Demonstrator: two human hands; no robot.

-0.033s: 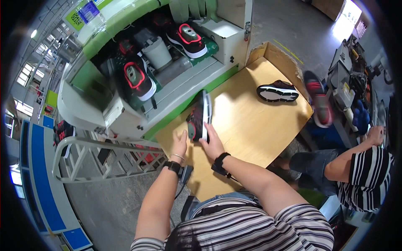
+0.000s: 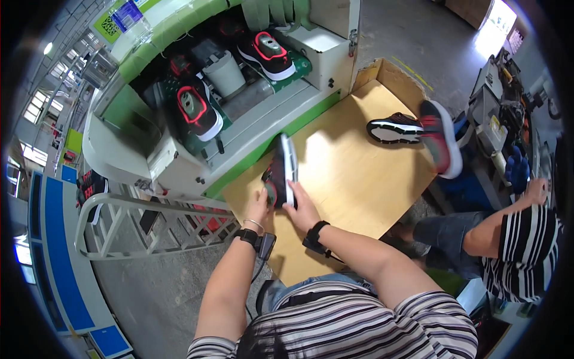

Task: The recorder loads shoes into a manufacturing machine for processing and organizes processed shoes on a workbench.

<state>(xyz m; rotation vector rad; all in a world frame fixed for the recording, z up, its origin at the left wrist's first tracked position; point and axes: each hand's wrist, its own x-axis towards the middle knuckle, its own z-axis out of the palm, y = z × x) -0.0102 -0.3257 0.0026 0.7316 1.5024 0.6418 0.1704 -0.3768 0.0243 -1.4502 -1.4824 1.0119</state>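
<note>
A black sneaker (image 2: 277, 179) with a white sole and a green-grey lining stands tilted, toe pointing away, over the tan board. My right hand (image 2: 304, 209) grips it by the sole near the heel. On the shoe's other side, my left hand (image 2: 257, 209) has its fingertips against the collar. A second black sneaker (image 2: 394, 129) lies on its side on the board, sole facing me. Two more black sneakers with red collar trim, one on the left (image 2: 194, 110) and one on the right (image 2: 268, 55), sit inside the green-and-white machine (image 2: 263, 128).
A blurred red-and-grey shoe (image 2: 439, 139) is at the board's right edge; what supports it cannot be seen. A co-worker's arm (image 2: 496, 230) is at the right. Left stand a white metal rack (image 2: 161, 239) and another shoe (image 2: 91, 191). Cardboard (image 2: 400, 81) borders the board (image 2: 347, 197).
My left hand has closed in from beside the shoe to touch its collar. The held shoe has come slightly toward me. The red-and-grey shoe has moved left, over the board's edge.
</note>
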